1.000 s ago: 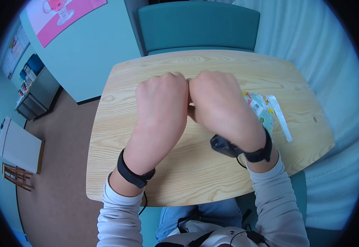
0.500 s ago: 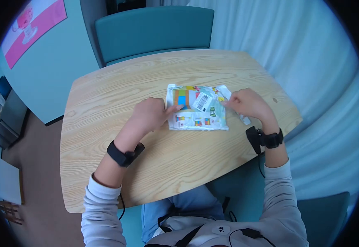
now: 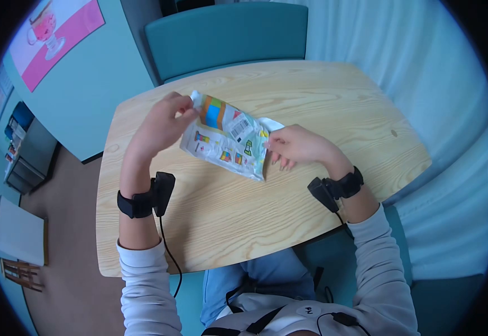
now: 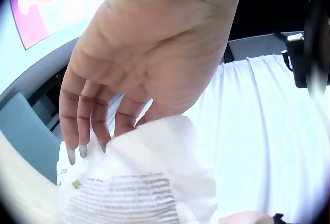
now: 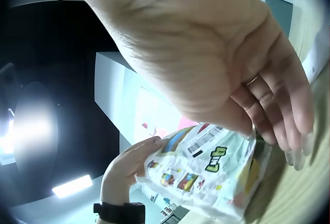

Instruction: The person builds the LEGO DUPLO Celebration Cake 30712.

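Crinkled, rectangular, picture-printed white plastic packet [image 3: 226, 133] held tilted over a pale wood-grained table [image 3: 227, 218].
The bare left hand [image 3: 161, 124] pinches its far-left corner, the bare right hand [image 3: 301, 144] its right edge; only the left wrist view shows the back's lines of text.

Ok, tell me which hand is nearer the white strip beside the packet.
Right. The right hand pinches the packet at the end right beside the white strip; the left hand grips the packet's opposite end, farther from the strip.
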Motion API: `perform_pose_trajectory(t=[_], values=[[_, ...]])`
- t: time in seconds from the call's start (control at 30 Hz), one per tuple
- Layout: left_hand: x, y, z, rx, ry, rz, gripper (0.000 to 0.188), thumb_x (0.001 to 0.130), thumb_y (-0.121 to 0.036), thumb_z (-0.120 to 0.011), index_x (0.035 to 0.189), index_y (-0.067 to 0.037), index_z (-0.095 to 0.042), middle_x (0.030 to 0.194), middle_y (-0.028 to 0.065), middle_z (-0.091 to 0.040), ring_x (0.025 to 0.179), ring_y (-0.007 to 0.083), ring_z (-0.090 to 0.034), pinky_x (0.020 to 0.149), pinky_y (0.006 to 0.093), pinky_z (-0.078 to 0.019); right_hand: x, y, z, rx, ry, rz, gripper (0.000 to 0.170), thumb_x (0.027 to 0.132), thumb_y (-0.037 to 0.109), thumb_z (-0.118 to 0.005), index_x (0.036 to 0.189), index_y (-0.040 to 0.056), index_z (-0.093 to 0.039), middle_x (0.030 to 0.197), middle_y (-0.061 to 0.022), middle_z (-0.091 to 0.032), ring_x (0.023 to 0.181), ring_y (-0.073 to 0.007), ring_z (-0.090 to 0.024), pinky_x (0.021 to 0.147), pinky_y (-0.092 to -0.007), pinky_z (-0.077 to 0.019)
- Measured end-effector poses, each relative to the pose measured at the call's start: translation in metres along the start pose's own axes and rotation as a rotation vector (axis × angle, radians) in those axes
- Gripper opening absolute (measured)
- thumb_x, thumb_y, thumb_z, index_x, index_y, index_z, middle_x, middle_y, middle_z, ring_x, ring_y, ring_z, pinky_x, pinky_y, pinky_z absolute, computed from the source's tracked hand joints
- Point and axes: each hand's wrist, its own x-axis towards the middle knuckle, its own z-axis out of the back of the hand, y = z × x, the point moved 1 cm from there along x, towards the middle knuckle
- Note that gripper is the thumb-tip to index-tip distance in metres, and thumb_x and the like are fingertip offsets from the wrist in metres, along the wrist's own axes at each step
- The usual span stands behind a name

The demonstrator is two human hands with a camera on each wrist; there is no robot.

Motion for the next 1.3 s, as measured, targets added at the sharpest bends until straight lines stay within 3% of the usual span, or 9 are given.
perform_pose_trajectory(t=[0.27,0.47,0.73,0.8,1.0,1.07,1.1,1.23,1.3], values=[[-0.009,-0.037,0.007,-0.029,-0.063,0.03,0.027,0.098,-0.024,-0.056,0.101,0.002,-0.061,0.097,0.0039,-0.055,0.091,0.0141,-0.053,0.081,0.0286,-0.0429,0.011,-0.039,0.013,0.115,-0.04,-0.019,0.029,0.099,0.027,-0.055,0.095,-0.0013,-0.061,0.077,-0.008,-0.063,0.063,-0.0147,-0.064,0.055,-0.027,-0.0539],[-0.01,-0.03,0.014,-0.098,-0.116,0.082,0.027,0.097,-0.025,-0.056,0.096,0.001,-0.06,0.093,0.0057,-0.054,0.085,0.0142,-0.054,0.075,0.0285,-0.0448,0.008,-0.05,0.012,0.042,-0.123,0.007,0.02,0.097,0.013,-0.048,0.102,-0.0029,-0.059,0.077,-0.0096,-0.063,0.063,-0.0155,-0.065,0.056,-0.0288,-0.0553],[-0.023,0.006,0.052,-0.112,-0.307,0.311,0.028,0.098,-0.035,-0.055,0.097,-0.008,-0.062,0.077,-0.0029,-0.052,0.074,0.0052,-0.046,0.067,0.0218,-0.0368,0.001,-0.042,0.014,0.108,-0.14,-0.075,0.043,0.097,0.039,-0.056,0.092,-0.0029,-0.061,0.073,-0.0104,-0.063,0.061,-0.0157,-0.066,0.054,-0.0273,-0.056],[-0.027,0.04,0.072,-0.117,-0.358,0.447,0.039,0.095,-0.041,-0.059,0.12,-0.011,-0.064,0.097,-0.0005,-0.059,0.092,0.0072,-0.05,0.081,0.0267,-0.0403,0.0,-0.041,0.013,0.054,-0.089,-0.076,0.045,0.094,0.043,-0.06,0.087,-0.0013,-0.06,0.069,-0.0088,-0.062,0.061,-0.0151,-0.066,0.055,-0.0263,-0.056],[-0.044,0.115,0.076,-0.134,-0.2,0.56,0.033,0.096,-0.038,-0.058,0.11,-0.009,-0.065,0.096,-0.0018,-0.061,0.085,0.0099,-0.056,0.078,0.0278,-0.0466,0.004,-0.049,0.015,0.047,-0.009,0.059,0.043,0.085,0.043,-0.073,0.075,0.0043,-0.057,0.062,-0.0024,-0.058,0.053,-0.009,-0.06,0.048,-0.0198,-0.0477],[-0.041,0.142,0.079,0.136,0.16,0.68,0.035,0.096,-0.04,-0.056,0.108,-0.008,-0.065,0.094,0.0008,-0.062,0.083,0.0116,-0.058,0.071,0.0297,-0.0494,0.004,-0.049,0.019,0.089,-0.03,0.143,0.043,0.083,0.043,-0.076,0.074,0.0048,-0.057,0.063,-0.0027,-0.058,0.052,-0.0085,-0.058,0.046,-0.0181,-0.0449],[-0.042,0.143,0.077,0.221,0.175,0.776,0.036,0.097,-0.04,-0.055,0.107,-0.007,-0.065,0.093,0.0037,-0.064,0.084,0.0141,-0.06,0.067,0.0328,-0.052,0.002,-0.046,0.02,0.16,-0.068,0.198,0.04,0.085,0.04,-0.074,0.076,0.0053,-0.058,0.063,-0.0011,-0.057,0.051,-0.007,-0.056,0.046,-0.0179,-0.0431],[-0.037,0.091,0.078,0.576,0.121,0.732,0.04,0.097,-0.045,-0.054,0.109,-0.008,-0.065,0.098,0.0057,-0.066,0.092,0.0164,-0.063,0.076,0.0328,-0.053,-0.004,-0.035,0.021,0.293,-0.14,0.406,0.029,0.094,0.031,-0.066,0.085,0.0043,-0.06,0.063,0.0007,-0.057,0.053,-0.0047,-0.055,0.047,-0.0183,-0.0431],[-0.038,0.045,0.074,0.125,-0.176,0.352,0.047,0.097,-0.047,-0.054,0.104,-0.003,-0.068,0.098,0.0079,-0.068,0.096,0.0157,-0.063,0.085,0.0323,-0.051,-0.017,-0.014,0.013,0.404,-0.149,0.449,0.028,0.096,0.03,-0.062,0.087,0.0035,-0.061,0.065,0.0006,-0.058,0.054,-0.0048,-0.056,0.048,-0.0181,-0.0436]])
